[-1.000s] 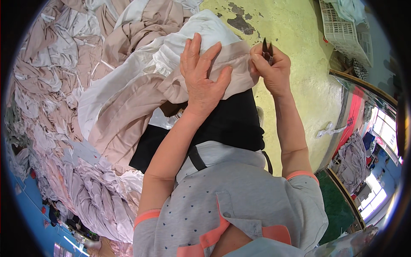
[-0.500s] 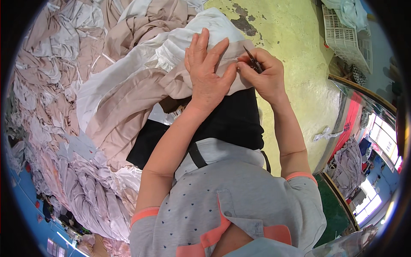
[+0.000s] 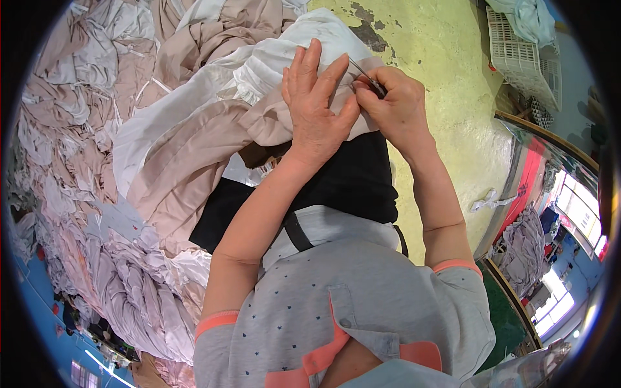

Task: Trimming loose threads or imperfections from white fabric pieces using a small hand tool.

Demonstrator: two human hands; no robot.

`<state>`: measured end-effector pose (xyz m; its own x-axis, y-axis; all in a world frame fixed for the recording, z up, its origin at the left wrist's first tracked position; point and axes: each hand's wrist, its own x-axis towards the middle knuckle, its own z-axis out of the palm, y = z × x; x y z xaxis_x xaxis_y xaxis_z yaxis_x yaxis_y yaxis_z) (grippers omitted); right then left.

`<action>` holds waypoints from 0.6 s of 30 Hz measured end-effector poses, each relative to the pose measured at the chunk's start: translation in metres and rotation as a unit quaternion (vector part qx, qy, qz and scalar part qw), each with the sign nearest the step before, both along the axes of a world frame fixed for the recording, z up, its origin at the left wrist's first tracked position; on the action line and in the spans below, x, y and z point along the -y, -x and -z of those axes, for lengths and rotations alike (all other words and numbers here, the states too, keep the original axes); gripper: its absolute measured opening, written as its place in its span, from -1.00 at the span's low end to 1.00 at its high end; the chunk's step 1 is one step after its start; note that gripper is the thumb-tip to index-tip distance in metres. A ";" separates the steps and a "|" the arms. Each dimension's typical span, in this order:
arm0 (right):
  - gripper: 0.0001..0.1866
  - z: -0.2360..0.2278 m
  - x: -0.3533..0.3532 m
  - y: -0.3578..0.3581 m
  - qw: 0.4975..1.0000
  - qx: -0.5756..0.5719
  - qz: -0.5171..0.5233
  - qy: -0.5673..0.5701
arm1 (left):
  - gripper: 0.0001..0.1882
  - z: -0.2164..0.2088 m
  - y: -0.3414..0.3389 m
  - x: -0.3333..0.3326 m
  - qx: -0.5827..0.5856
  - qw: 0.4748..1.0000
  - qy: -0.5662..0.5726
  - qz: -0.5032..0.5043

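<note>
A beige garment with white fabric (image 3: 323, 29) along it lies across my lap, over black cloth (image 3: 352, 171). My left hand (image 3: 314, 107) rests on the beige cloth (image 3: 272, 123), palm down with fingers stretched and spread. Close to its thumb, my right hand (image 3: 401, 107) is closed around small dark, pointed thread snips (image 3: 370, 78). Their tip points up and left, by my left index finger. My right thumb and fingertips are at the edge of the cloth. Whether they also pinch fabric or thread is hidden.
Heaped beige, white and pale lilac garments (image 3: 142, 297) fill the left side. Beyond my right hand is a yellow floor (image 3: 446, 84) with worn patches. A white plastic basket (image 3: 521, 55) stands far right, and a white strip of cloth (image 3: 491, 202) lies below it.
My right hand has shifted slightly left, and the snips' tip has swung up and left toward my left index finger. My left hand stays spread on the cloth, almost unmoved.
</note>
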<state>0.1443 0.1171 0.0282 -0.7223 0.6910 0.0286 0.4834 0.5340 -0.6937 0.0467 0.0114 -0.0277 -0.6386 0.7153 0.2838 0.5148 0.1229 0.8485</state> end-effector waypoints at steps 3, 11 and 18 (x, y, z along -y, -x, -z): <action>-0.84 0.002 -0.004 0.003 1.000 0.000 -0.020 -0.015 | -0.46 0.001 -0.001 -0.001 0.005 1.000 -0.006 -0.001; -0.89 0.012 -0.005 -0.012 0.990 -0.055 0.053 0.116 | -0.45 -0.003 0.001 0.000 0.005 1.000 0.000 -0.002; -0.86 0.007 -0.004 -0.019 0.964 -0.063 0.128 0.223 | -0.44 -0.002 0.003 0.002 -0.033 0.999 -0.011 -0.003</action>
<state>0.1633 0.1213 0.0211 -0.5362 0.8104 -0.2363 0.4564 0.0428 -0.8887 0.0442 0.0095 -0.0258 -0.6216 0.7050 0.3414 0.5696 0.1077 0.8148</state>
